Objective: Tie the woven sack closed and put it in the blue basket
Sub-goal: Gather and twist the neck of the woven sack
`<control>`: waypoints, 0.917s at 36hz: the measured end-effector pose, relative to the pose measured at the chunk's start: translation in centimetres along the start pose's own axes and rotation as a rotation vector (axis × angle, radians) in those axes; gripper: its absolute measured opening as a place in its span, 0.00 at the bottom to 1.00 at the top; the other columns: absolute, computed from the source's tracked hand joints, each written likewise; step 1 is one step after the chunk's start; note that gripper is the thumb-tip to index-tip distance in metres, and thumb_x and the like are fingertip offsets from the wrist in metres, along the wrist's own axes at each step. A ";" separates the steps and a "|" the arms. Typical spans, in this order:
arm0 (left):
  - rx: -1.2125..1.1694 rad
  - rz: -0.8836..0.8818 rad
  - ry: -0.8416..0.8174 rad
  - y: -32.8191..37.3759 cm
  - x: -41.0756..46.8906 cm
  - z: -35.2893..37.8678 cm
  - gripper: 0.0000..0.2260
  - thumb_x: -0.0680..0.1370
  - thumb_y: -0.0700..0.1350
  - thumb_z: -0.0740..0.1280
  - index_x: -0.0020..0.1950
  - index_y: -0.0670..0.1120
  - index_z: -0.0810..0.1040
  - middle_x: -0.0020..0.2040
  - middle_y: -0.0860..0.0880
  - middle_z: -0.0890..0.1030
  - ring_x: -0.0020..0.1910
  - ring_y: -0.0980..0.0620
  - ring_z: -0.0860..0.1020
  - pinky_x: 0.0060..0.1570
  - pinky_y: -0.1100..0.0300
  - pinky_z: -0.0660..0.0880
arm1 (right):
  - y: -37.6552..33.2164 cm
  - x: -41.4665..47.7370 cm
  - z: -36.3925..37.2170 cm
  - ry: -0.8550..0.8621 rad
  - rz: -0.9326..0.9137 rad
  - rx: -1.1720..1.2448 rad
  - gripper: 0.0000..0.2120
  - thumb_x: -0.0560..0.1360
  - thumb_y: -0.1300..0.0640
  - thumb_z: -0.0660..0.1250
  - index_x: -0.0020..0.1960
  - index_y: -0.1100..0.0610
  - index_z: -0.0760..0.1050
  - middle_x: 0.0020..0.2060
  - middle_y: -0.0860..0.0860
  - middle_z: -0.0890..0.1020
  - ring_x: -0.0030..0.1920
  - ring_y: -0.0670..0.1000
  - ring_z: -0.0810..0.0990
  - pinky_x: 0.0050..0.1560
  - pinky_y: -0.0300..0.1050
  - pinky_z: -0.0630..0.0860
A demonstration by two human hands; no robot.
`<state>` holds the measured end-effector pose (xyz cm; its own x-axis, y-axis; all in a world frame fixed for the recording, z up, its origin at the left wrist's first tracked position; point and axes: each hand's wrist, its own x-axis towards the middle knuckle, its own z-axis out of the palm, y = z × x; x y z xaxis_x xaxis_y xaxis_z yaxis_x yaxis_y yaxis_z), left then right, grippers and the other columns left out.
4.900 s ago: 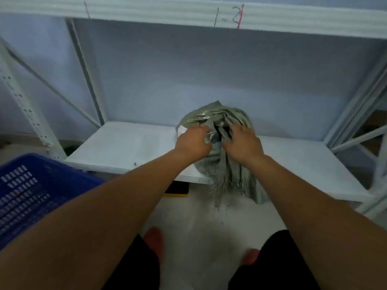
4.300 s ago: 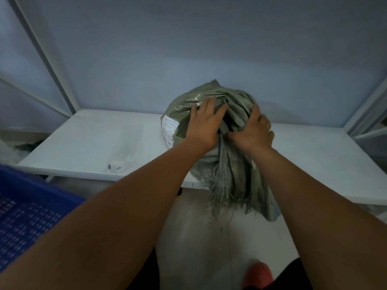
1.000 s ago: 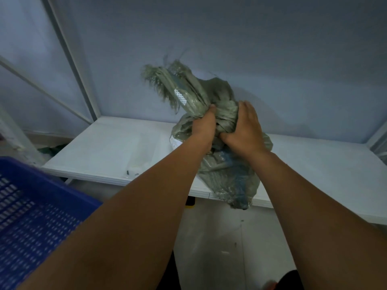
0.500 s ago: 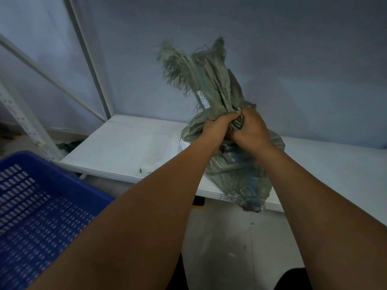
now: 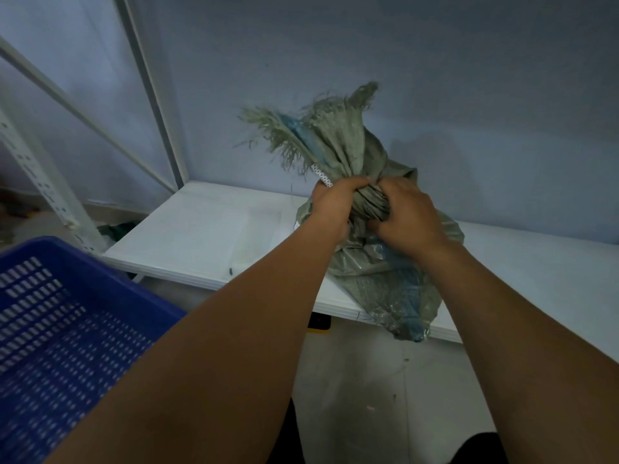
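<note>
Head view: one view, looking down at both arms.
Sack: the green woven sack (image 5: 378, 279) sits on the white shelf (image 5: 207, 236), middle of the frame. Its frayed top sticks up.
Left hand (image 5: 335, 202): fingers clamped around the twisted sack neck.
Right hand (image 5: 408, 216): fingers gripping the neck too, just beside the left.
Blue basket (image 5: 60, 329): lower left, apart from the sack.

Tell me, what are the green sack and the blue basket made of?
The sack looks like woven plastic strips, dull grey-green with a faint sheen: its mouth frays into loose threads. The blue basket looks like hard moulded plastic, smooth, with neat rows of slots. Both are guesses from looks.
</note>
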<state>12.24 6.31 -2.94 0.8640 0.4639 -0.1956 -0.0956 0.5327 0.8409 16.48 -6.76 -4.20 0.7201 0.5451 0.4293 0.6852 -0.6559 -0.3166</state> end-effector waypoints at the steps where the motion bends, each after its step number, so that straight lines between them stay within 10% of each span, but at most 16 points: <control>1: -0.038 -0.010 0.032 0.2 0.0 -0.2 0.19 0.71 0.33 0.75 0.61 0.37 0.79 0.54 0.37 0.85 0.43 0.43 0.84 0.33 0.57 0.83 | -0.2 -0.1 -0.1 -0.003 0.021 0.023 0.24 0.66 0.52 0.77 0.57 0.55 0.73 0.53 0.55 0.78 0.55 0.58 0.77 0.50 0.51 0.74; 7: -0.294 -0.074 0.098 0.8 0.9 -1.0 0.28 0.61 0.35 0.73 0.61 0.36 0.81 0.56 0.36 0.84 0.53 0.33 0.84 0.53 0.34 0.80 | -1.5 -0.1 -0.9 -0.027 0.212 0.124 0.43 0.63 0.38 0.79 0.70 0.53 0.65 0.57 0.53 0.76 0.57 0.56 0.77 0.54 0.51 0.76; 13: -0.342 -0.104 0.013 1.4 -0.9 -1.3 0.08 0.75 0.35 0.63 0.50 0.36 0.80 0.50 0.40 0.83 0.48 0.39 0.81 0.48 0.48 0.81 | -1.4 0.3 -0.5 -0.177 0.259 -0.025 0.46 0.61 0.25 0.70 0.69 0.51 0.68 0.62 0.54 0.78 0.60 0.57 0.76 0.57 0.52 0.74; 19: -0.300 -0.162 -0.153 1.5 -0.7 -1.5 0.10 0.79 0.41 0.67 0.59 0.39 0.80 0.49 0.41 0.83 0.48 0.42 0.82 0.53 0.49 0.81 | -1.5 0.5 -0.8 -0.232 0.213 -0.172 0.50 0.60 0.24 0.69 0.74 0.47 0.63 0.68 0.57 0.70 0.69 0.59 0.66 0.68 0.56 0.60; 26: -0.093 -0.160 -0.230 1.5 -0.9 -1.2 0.07 0.80 0.41 0.68 0.54 0.40 0.82 0.50 0.43 0.84 0.48 0.46 0.82 0.53 0.55 0.80 | -2.7 1.0 -1.1 -0.200 0.057 -0.028 0.42 0.57 0.36 0.74 0.68 0.48 0.72 0.61 0.51 0.78 0.66 0.55 0.73 0.73 0.58 0.61; 33: 0.018 -0.144 -0.213 1.7 -1.1 -1.1 0.04 0.78 0.41 0.70 0.51 0.42 0.82 0.47 0.44 0.84 0.47 0.46 0.82 0.46 0.56 0.78 | -3.7 0.7 -1.0 -0.127 0.006 0.292 0.31 0.63 0.60 0.78 0.64 0.53 0.76 0.55 0.52 0.83 0.54 0.53 0.82 0.57 0.52 0.79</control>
<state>10.52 7.52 -1.83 0.9529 0.2235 -0.2052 0.0434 0.5688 0.8214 14.39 -4.50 -1.88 0.7197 0.6146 0.3229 0.6697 -0.4920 -0.5563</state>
